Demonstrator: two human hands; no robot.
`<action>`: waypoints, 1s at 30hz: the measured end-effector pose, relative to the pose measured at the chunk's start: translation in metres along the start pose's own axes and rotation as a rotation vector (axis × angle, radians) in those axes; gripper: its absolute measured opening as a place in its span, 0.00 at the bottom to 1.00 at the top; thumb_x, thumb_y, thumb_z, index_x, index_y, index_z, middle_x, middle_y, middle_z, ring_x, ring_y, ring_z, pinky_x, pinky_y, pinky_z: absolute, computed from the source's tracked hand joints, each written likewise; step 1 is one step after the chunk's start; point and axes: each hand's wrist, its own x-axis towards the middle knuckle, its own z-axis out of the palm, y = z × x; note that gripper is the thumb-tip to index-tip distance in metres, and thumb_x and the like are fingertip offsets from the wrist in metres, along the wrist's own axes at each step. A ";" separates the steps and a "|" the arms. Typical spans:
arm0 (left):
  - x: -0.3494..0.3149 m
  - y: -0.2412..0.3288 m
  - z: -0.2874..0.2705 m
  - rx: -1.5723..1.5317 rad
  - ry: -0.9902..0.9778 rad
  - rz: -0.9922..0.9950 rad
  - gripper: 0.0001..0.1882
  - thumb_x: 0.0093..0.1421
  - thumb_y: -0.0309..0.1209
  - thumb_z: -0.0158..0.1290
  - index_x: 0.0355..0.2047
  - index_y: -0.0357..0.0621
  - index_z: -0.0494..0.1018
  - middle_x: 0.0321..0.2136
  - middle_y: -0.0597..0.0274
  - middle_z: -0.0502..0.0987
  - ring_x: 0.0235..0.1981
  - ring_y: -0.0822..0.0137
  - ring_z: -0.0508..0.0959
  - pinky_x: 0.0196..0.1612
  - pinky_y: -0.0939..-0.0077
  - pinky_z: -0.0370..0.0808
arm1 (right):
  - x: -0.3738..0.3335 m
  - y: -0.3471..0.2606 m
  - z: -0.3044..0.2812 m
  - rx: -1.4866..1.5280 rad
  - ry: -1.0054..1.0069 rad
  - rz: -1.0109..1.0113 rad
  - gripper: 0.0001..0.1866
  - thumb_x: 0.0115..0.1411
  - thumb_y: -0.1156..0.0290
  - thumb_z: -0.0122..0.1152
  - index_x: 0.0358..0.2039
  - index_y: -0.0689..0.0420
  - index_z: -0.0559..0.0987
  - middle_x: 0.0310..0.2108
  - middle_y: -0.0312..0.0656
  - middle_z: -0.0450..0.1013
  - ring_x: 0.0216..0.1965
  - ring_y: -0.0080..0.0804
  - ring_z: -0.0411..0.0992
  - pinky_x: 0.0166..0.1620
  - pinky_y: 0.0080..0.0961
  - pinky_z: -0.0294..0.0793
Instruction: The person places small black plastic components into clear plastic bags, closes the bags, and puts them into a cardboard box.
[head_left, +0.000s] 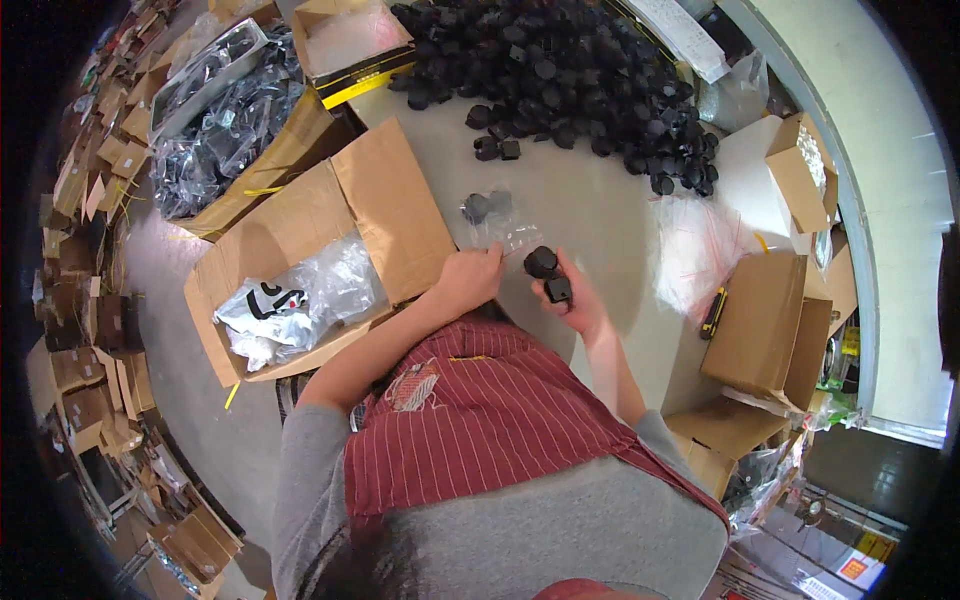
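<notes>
My left hand (470,276) pinches the near edge of a small clear plastic bag (522,238). A dark part (486,207) shows at the bag's far end, in it or under it. My right hand (584,300) grips a black plastic part (541,263) with a round end and a square end, held just right of the bag. Farther off on the table (590,220), a similar black part (496,149) lies apart from the big heap of black parts (560,75).
A stack of clear bags (698,255) lies at the right, beside a black and yellow cutter (714,313) and an open carton (760,325). Left of me stands an open carton (345,165) with plastic bags inside. A box of bagged items (240,130) is behind it.
</notes>
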 end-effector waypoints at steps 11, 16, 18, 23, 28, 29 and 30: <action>0.000 0.002 0.007 -0.142 0.015 0.013 0.10 0.61 0.31 0.51 0.41 0.44 0.67 0.24 0.49 0.78 0.26 0.46 0.79 0.27 0.52 0.74 | 0.000 0.013 0.009 -0.221 0.074 -0.049 0.20 0.67 0.65 0.56 0.56 0.62 0.71 0.43 0.41 0.76 0.38 0.28 0.74 0.41 0.24 0.75; 0.002 0.006 0.004 -0.115 0.080 0.120 0.09 0.57 0.28 0.51 0.37 0.40 0.66 0.21 0.48 0.76 0.24 0.47 0.79 0.25 0.55 0.75 | -0.002 0.011 0.017 -0.315 0.140 -0.219 0.20 0.63 0.72 0.59 0.54 0.65 0.71 0.44 0.44 0.75 0.44 0.34 0.77 0.48 0.28 0.78; 0.002 0.009 -0.001 -0.106 0.046 0.130 0.10 0.59 0.30 0.51 0.40 0.41 0.66 0.23 0.49 0.77 0.24 0.47 0.79 0.25 0.54 0.74 | 0.004 0.017 0.015 -0.268 0.237 -0.253 0.22 0.62 0.74 0.60 0.56 0.66 0.69 0.45 0.46 0.75 0.44 0.34 0.77 0.48 0.29 0.78; 0.000 0.010 0.004 -0.080 0.069 0.156 0.12 0.61 0.31 0.50 0.44 0.42 0.66 0.24 0.50 0.77 0.26 0.49 0.79 0.24 0.54 0.74 | 0.022 0.051 0.025 -0.149 0.303 -0.471 0.23 0.61 0.75 0.61 0.56 0.66 0.69 0.45 0.46 0.75 0.44 0.33 0.76 0.46 0.29 0.77; -0.002 0.007 0.007 -0.016 0.103 0.160 0.18 0.55 0.30 0.53 0.46 0.42 0.66 0.27 0.53 0.78 0.29 0.52 0.80 0.26 0.58 0.76 | 0.037 0.063 0.017 -0.319 0.383 -0.543 0.24 0.61 0.72 0.62 0.57 0.62 0.69 0.42 0.44 0.76 0.38 0.30 0.76 0.41 0.26 0.76; -0.002 0.006 0.007 -0.015 0.104 0.160 0.18 0.55 0.30 0.53 0.46 0.42 0.66 0.27 0.53 0.78 0.29 0.52 0.80 0.26 0.58 0.76 | 0.037 0.061 0.015 -0.655 0.432 -0.552 0.24 0.61 0.70 0.62 0.57 0.60 0.70 0.39 0.45 0.77 0.36 0.32 0.77 0.38 0.27 0.76; -0.002 0.005 0.007 -0.001 0.113 0.157 0.20 0.53 0.29 0.54 0.47 0.42 0.66 0.27 0.53 0.78 0.29 0.53 0.80 0.27 0.59 0.76 | 0.038 0.059 0.013 -0.992 0.476 -0.552 0.25 0.61 0.67 0.63 0.57 0.58 0.70 0.36 0.46 0.78 0.33 0.34 0.78 0.36 0.29 0.76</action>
